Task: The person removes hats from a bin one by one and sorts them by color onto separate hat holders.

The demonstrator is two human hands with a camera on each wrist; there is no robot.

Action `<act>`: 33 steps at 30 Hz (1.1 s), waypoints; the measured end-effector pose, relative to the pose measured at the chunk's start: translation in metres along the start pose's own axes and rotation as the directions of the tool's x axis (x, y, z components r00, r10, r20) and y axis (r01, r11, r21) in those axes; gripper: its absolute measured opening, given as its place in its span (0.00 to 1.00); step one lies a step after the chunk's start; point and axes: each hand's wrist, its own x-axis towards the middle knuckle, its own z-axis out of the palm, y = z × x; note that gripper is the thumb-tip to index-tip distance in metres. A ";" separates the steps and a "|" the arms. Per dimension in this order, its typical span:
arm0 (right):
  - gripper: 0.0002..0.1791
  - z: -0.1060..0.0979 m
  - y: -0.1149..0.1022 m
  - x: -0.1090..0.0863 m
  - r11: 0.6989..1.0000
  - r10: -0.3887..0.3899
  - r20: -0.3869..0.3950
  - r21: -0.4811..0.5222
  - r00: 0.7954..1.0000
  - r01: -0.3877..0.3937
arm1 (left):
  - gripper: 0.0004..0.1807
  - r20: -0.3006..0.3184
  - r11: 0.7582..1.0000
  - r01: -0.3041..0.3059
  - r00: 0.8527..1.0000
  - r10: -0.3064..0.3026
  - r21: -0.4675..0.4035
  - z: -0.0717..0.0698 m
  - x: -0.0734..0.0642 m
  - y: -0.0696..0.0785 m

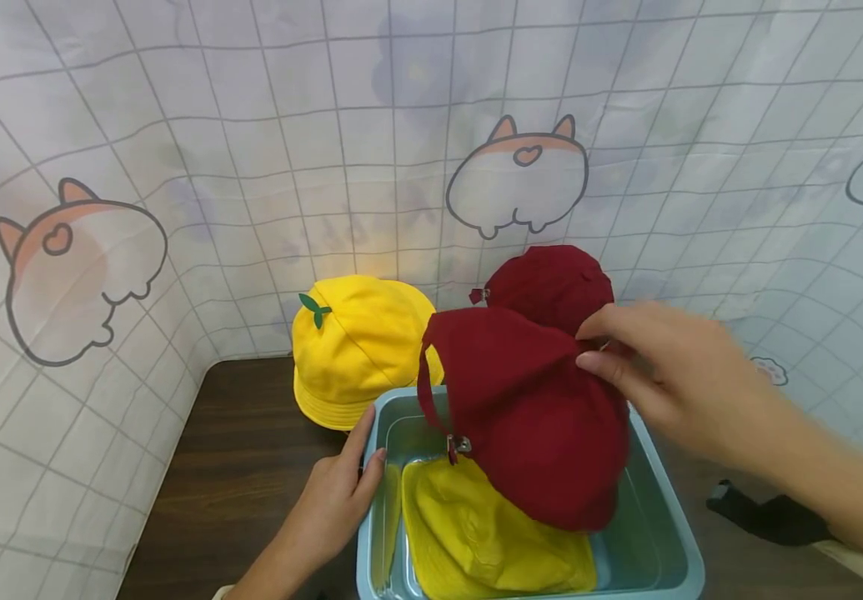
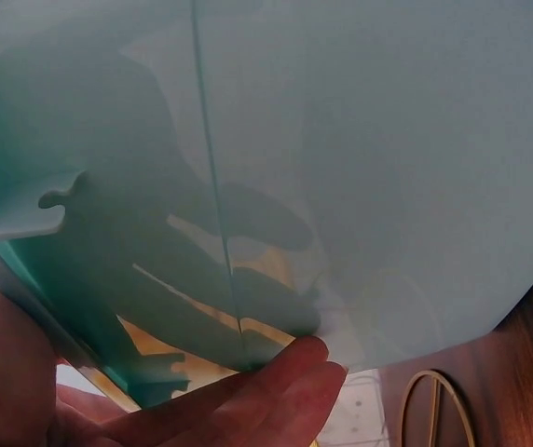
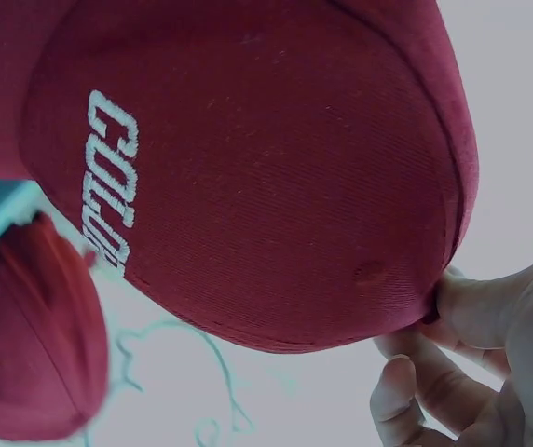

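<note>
My right hand (image 1: 686,383) pinches a dark red baseball cap (image 1: 536,417) by its crown, between thumb and fingers. The cap hangs above a light blue plastic tub (image 1: 664,508), its strap and metal buckle facing left. White embroidered letters show on this cap (image 3: 248,177) in the right wrist view. My left hand (image 1: 333,500) holds the tub's left rim, thumb on the inner side; in the left wrist view its fingers (image 2: 285,382) lie along the outer wall. Inside the tub lies a flattened yellow hat (image 1: 476,533), partly covered by the red cap.
Behind the tub, a yellow bucket hat (image 1: 363,342) with a green sprout stands on the dark wooden table (image 1: 213,467). To its right sits another red cap (image 1: 551,283). A grid-patterned curtain (image 1: 251,125) encloses the table. A black strap (image 1: 769,512) shows at the right wrist.
</note>
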 end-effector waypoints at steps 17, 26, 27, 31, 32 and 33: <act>0.13 -0.068 0.035 0.045 0.934 0.163 -0.063 -0.311 0.985 -0.175 | 0.33 0.003 1.000 -0.009 1.000 0.009 -0.024 -0.001 0.000 0.001; 0.15 -0.066 0.061 0.070 0.918 0.171 -0.099 -0.345 0.980 -0.195 | 0.33 0.021 0.999 0.030 0.999 -0.029 -0.023 0.000 -0.001 -0.001; 0.15 -0.065 0.064 0.073 0.916 0.188 -0.098 -0.342 0.977 -0.211 | 0.33 0.020 0.999 0.031 0.999 -0.031 -0.022 0.000 -0.001 -0.001; 0.16 -0.059 0.077 0.081 0.903 0.265 -0.082 -0.329 0.961 -0.277 | 0.33 0.018 0.999 0.030 0.999 -0.029 -0.020 0.000 -0.001 0.000; 0.17 -0.057 0.080 0.083 0.899 0.283 -0.076 -0.326 0.956 -0.292 | 0.33 0.017 0.999 0.028 0.999 -0.028 -0.020 0.000 0.000 0.000; 0.17 -0.055 0.084 0.084 0.896 0.297 -0.071 -0.324 0.952 -0.304 | 0.33 0.015 0.999 0.026 1.000 -0.025 -0.022 0.000 0.000 0.000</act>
